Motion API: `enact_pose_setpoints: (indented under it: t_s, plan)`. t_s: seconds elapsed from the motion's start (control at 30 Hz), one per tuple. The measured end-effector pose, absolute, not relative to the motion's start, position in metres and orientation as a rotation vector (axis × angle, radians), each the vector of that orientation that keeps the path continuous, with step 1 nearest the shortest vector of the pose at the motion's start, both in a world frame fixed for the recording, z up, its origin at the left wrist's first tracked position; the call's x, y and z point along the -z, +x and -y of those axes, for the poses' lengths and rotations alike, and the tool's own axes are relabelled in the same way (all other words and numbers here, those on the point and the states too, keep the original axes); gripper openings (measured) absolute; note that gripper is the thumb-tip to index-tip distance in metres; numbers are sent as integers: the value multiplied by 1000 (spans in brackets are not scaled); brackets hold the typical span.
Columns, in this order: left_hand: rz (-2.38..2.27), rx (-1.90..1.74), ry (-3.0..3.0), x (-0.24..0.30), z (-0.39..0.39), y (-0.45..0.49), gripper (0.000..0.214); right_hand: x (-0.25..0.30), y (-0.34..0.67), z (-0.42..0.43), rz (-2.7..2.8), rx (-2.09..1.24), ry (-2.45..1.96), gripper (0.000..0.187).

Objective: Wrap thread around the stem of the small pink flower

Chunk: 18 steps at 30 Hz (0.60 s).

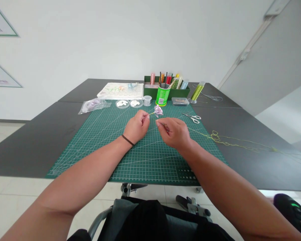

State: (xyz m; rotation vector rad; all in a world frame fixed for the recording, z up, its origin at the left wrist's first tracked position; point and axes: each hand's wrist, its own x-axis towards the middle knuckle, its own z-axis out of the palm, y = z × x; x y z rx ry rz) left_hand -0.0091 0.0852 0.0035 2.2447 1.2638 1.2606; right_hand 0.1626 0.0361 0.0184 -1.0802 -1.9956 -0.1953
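Note:
My left hand (137, 126) is shut around the thin stem of a small lilac fabric flower (158, 110), which sticks out to the right above the green cutting mat (145, 157). My right hand (174, 133) is close beside it, with thumb and fingertips pinched together on a fine yellow-green thread (215, 137). That thread trails off to the right, across the mat and onto the dark table, in loose loops. A dark band circles my left wrist.
Silver-handled scissors (192, 117) lie on the mat. Behind them are a green cup of tools (163, 95), a green box of spools (167, 87), small round dishes (122, 103), a plastic bag (94, 105) and a patterned white sheet (120, 91).

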Motion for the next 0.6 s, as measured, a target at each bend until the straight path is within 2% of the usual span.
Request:
enact_pose_setpoints:
  t_s: [0.23, 0.6]
  plan:
    - [-1177, -1096, 2320, -4, -85, -8, 15, -23, 173, -42, 1917, 363, -903, 19]
    - [-892, -788, 2357, -8, -81, -10, 13, -31, 189, -56, 1805, 76, -1128, 18]
